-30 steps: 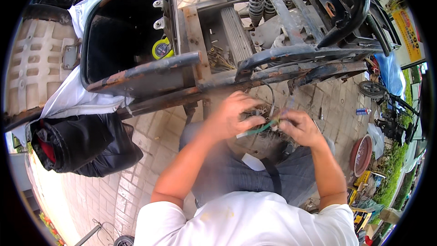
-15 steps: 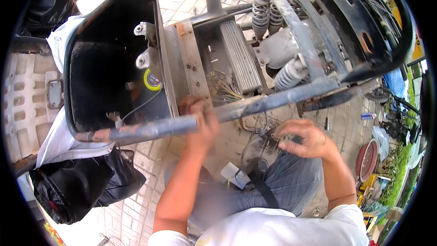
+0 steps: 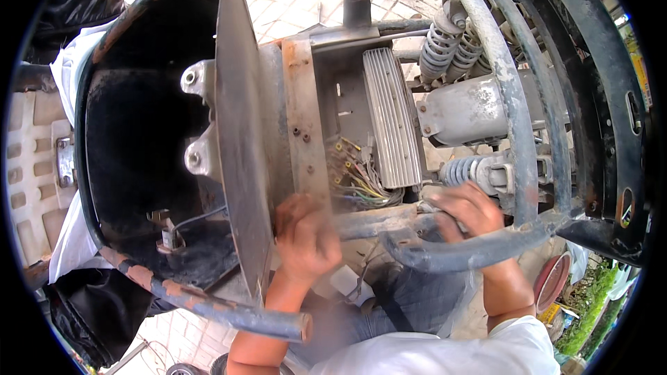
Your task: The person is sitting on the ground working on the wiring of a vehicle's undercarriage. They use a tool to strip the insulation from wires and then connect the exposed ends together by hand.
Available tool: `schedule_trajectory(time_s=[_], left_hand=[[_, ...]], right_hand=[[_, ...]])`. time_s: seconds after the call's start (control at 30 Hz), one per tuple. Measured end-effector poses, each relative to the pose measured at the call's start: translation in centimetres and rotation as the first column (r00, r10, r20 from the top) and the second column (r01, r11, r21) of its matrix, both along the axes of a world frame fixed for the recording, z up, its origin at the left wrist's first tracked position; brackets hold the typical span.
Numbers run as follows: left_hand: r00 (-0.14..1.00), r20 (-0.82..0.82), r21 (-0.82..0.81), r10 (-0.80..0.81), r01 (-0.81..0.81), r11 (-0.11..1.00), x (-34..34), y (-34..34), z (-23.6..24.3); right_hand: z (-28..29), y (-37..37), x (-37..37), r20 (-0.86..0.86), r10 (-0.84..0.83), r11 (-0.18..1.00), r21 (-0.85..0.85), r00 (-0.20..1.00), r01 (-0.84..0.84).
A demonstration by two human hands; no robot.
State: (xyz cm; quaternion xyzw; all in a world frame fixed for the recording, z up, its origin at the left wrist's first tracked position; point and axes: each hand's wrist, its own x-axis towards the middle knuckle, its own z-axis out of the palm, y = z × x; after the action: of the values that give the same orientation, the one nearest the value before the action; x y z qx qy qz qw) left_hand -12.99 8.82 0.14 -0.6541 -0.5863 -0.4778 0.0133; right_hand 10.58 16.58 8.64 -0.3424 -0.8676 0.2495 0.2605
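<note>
looking down into a stripped scooter frame (image 3: 514, 97) here. my left hand (image 3: 306, 239) is balled up against the rusty cross tube (image 3: 375, 221), right below the wire bundle (image 3: 358, 180) spilling out beside the finned controller box (image 3: 392, 118); it's blurred, so i can't tell if that grip holds anything. my right hand (image 3: 464, 210) has its grip wrapped over the frame tube near the lower shock spring (image 3: 462, 170), i'd guess to steady things. the black tub (image 3: 139, 139) sits off to the left, out of the way of the wiring.
</note>
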Motion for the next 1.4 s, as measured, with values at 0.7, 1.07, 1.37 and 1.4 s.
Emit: schedule_trajectory(time_s=[0.7,1.07,1.37,1.4], left_hand=[[0.998,0.062,0.061,0.032,-0.036,0.998,0.2,0.4,-0.7],[0.997,0.048,0.043,0.061,-0.063,0.997,0.2,0.2,-0.8],[0.995,0.087,0.043,0.057,-0.061,0.997,0.3,0.5,-1.1],[0.995,0.086,0.047,0.060,-0.064,0.997,0.3,0.5,-1.1]], right_hand=[[-5.8,8.5,-10.6,0.599,0.201,0.909,0.180,0.775,-0.375],[-5.2,8.8,-11.8,0.628,0.155,0.922,0.184,0.763,-0.339],[-4.9,9.3,-12.6,0.695,0.316,0.944,-0.162,0.646,-0.287],[-5.1,9.3,-12.5,0.680,0.314,0.943,-0.139,0.662,-0.304]])
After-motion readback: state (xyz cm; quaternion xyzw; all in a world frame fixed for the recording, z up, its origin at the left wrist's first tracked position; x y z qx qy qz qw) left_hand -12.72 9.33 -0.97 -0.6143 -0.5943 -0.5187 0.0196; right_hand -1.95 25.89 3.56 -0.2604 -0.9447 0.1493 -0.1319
